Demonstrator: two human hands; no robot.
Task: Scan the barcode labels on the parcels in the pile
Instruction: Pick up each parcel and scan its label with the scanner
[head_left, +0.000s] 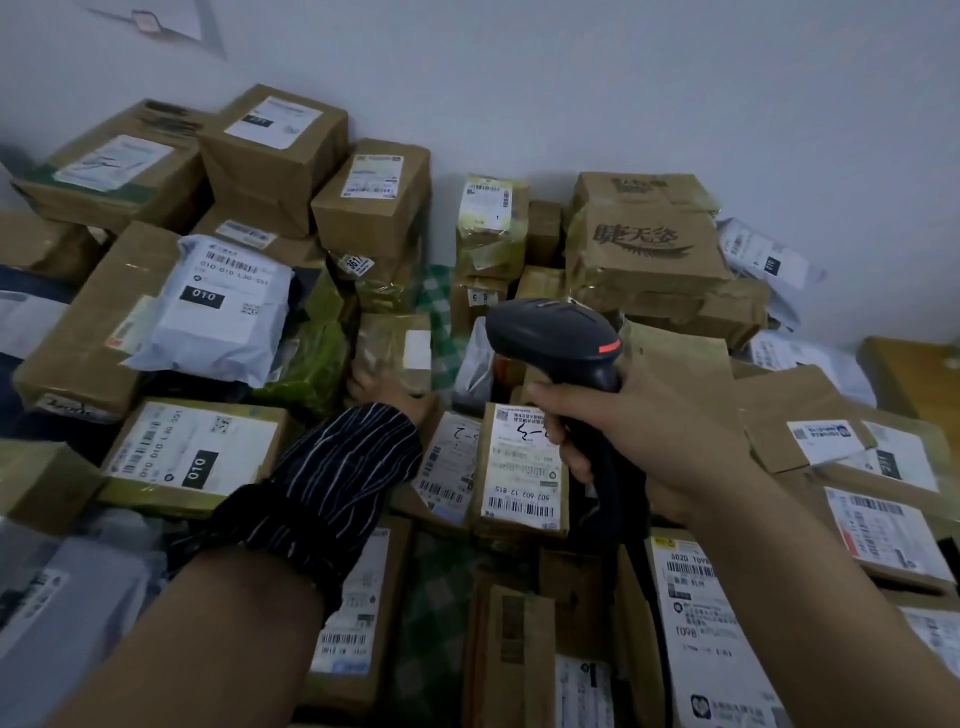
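Observation:
A pile of parcels fills the view: brown cartons and white mailer bags, most with white barcode labels. My right hand (618, 431) grips the handle of a black barcode scanner (553, 330), whose head points away over the pile's middle. My left hand (376, 384) reaches forward past a striped sleeve cuff and rests on a small tape-wrapped parcel (395, 348) with a blank white label; its fingers are mostly hidden. Below the scanner lies a carton with a label (522, 467) reading 502-602.
A white wall rises behind the pile. A white mailer bag (218, 306) marked 010 lies on a long carton at left. A printed brown carton (644, 249) stands at the back right. A wooden surface (914, 374) shows at the far right edge.

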